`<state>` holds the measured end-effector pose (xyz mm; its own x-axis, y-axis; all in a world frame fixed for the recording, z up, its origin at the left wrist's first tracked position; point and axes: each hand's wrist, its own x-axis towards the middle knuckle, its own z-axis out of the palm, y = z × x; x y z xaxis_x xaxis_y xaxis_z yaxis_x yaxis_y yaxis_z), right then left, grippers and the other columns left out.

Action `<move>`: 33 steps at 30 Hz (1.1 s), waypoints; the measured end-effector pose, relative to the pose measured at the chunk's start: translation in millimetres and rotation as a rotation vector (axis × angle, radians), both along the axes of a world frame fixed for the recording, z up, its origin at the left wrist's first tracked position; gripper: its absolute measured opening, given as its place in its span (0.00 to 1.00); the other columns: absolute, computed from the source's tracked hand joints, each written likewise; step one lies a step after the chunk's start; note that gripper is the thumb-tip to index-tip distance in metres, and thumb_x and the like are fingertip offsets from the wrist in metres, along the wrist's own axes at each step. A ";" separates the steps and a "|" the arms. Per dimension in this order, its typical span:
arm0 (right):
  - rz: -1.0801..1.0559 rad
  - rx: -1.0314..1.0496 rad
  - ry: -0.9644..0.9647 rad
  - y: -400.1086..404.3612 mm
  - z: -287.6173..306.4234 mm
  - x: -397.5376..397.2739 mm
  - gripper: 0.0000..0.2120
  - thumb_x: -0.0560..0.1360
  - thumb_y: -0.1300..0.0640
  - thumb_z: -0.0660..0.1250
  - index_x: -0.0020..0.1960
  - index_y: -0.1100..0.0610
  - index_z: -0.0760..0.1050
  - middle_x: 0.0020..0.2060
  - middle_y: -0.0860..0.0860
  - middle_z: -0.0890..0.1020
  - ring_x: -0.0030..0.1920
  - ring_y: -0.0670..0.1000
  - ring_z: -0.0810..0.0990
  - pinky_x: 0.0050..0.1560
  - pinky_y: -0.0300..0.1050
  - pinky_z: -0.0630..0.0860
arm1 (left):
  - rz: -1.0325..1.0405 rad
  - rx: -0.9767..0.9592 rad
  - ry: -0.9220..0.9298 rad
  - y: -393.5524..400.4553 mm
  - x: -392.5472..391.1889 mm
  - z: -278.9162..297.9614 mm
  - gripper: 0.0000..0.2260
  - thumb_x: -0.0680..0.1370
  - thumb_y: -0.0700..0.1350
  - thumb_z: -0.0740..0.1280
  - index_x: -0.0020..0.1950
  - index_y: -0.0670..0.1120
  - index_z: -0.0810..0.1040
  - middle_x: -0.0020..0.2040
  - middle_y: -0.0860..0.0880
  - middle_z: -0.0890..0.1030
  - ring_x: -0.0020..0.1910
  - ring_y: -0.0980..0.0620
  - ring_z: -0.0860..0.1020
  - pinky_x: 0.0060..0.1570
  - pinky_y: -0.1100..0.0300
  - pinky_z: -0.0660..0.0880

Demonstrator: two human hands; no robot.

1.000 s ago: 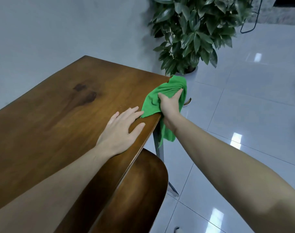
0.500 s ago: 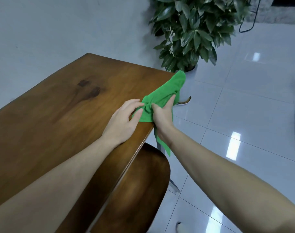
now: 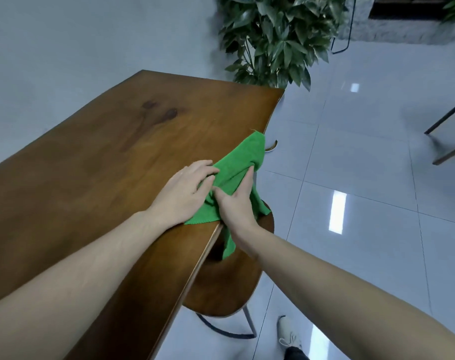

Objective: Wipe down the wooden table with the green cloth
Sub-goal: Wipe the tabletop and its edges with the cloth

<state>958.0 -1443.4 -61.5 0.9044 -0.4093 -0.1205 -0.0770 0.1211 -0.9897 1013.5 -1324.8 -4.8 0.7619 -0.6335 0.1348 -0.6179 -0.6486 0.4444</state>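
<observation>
Green crumpled microfibre cloth (image 3: 234, 165) drapes over the brown wooden table (image 3: 104, 165) edge at 3 o'clock; left hand (image 3: 182, 193) and right hand (image 3: 236, 203) both clutch it; glossy grey floor tiles (image 3: 364, 165).

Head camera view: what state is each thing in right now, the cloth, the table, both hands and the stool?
green cloth: bunched, draped over the table's edge.
wooden table: bare wood showing.
left hand: on the table, fingers curled into the cloth.
right hand: gripping the cloth at the edge.
stool: tucked partly under the table.
</observation>
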 end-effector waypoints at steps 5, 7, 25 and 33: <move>-0.049 -0.010 0.079 -2.5 1.0 7.4 0.59 0.58 0.40 0.75 0.79 0.38 0.43 0.78 0.46 0.57 0.77 0.51 0.63 0.75 0.58 0.66 | 0.002 0.209 -0.031 43.8 -24.5 -2.3 0.22 0.83 0.59 0.50 0.77 0.60 0.61 0.79 0.59 0.58 0.78 0.59 0.53 0.77 0.53 0.48; -0.069 -0.018 0.134 -13.2 5.3 19.7 0.63 0.52 0.38 0.76 0.80 0.42 0.46 0.76 0.48 0.57 0.75 0.53 0.65 0.73 0.58 0.67 | 0.041 0.243 -0.042 52.3 -30.3 -5.2 0.23 0.83 0.60 0.49 0.78 0.61 0.57 0.79 0.60 0.56 0.78 0.60 0.50 0.77 0.53 0.46; -0.030 0.196 0.060 -79.2 20.8 84.4 0.59 0.66 0.58 0.74 0.80 0.41 0.35 0.80 0.45 0.57 0.72 0.53 0.70 0.70 0.57 0.73 | 0.121 0.279 -0.072 47.7 -35.0 -5.9 0.23 0.81 0.62 0.49 0.77 0.61 0.63 0.78 0.60 0.60 0.77 0.61 0.54 0.77 0.54 0.48; -0.034 0.187 0.008 -11.4 7.5 12.7 0.53 0.72 0.55 0.71 0.81 0.42 0.35 0.81 0.45 0.56 0.76 0.50 0.64 0.77 0.55 0.63 | 0.138 0.207 -0.124 48.5 -40.5 -6.1 0.20 0.83 0.56 0.54 0.74 0.57 0.69 0.76 0.57 0.66 0.76 0.59 0.60 0.76 0.53 0.55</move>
<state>970.7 -1454.8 -54.0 0.8894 -0.4090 -0.2040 -0.0772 0.3057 -0.9490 972.9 -1276.3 -10.9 0.8286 -0.5488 0.1108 -0.5589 -0.7995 0.2200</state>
